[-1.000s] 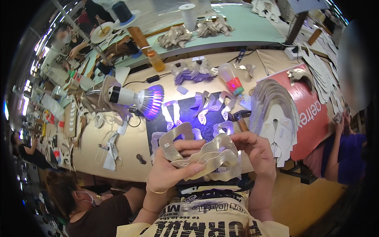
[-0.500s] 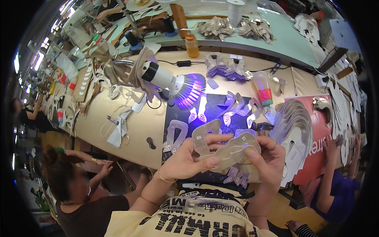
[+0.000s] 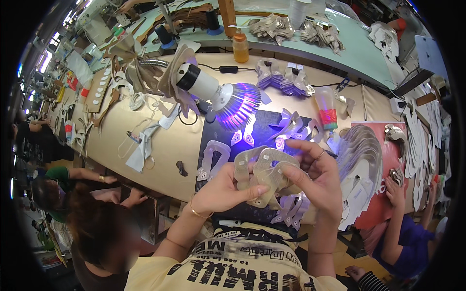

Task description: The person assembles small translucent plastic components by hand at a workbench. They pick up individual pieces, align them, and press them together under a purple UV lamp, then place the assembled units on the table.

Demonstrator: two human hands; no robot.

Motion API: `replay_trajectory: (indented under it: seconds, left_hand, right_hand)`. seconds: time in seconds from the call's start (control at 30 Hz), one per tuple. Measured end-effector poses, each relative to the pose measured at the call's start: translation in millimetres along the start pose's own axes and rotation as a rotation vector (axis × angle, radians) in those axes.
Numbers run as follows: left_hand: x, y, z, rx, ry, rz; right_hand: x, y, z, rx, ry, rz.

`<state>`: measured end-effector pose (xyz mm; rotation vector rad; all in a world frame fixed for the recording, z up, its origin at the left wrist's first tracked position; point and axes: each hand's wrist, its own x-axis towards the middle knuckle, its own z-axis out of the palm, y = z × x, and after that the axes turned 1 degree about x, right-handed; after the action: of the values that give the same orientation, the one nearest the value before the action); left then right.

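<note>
Both hands are gripping one pale cut-out piece point(image 3: 264, 175), holding it up just in front of the dark mat point(image 3: 221, 133) on the surface point(image 3: 160, 145). The left hand point(image 3: 221, 191) is closing around the piece's lower left edge, thumb pressing across it. The right hand point(image 3: 318, 177) is pinching the right side, fingers curling over the top. One lamp point(image 3: 228, 99) is shining violet light down onto the mat from just behind it. Several smaller cut-outs are lying on the mat; their number is hard to tell. Two bottles are standing beyond the mat: an orange one point(image 3: 240, 47) and a clear one point(image 3: 326, 107).
</note>
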<state>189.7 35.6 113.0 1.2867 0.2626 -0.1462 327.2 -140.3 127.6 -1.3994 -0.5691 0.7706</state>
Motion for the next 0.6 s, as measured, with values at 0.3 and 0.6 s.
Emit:
replay_trajectory:
  seconds: [0.3,0.6]
  left_hand:
    - [0,-3,-5,-0.074,0.114,0.121]
    - [1,-8,-6,-0.061,0.095,0.105]
  right_hand:
    - [-3,22,-3,0.116,0.061,-0.006]
    - [-8,28,-1,-0.005,0.132,-0.018]
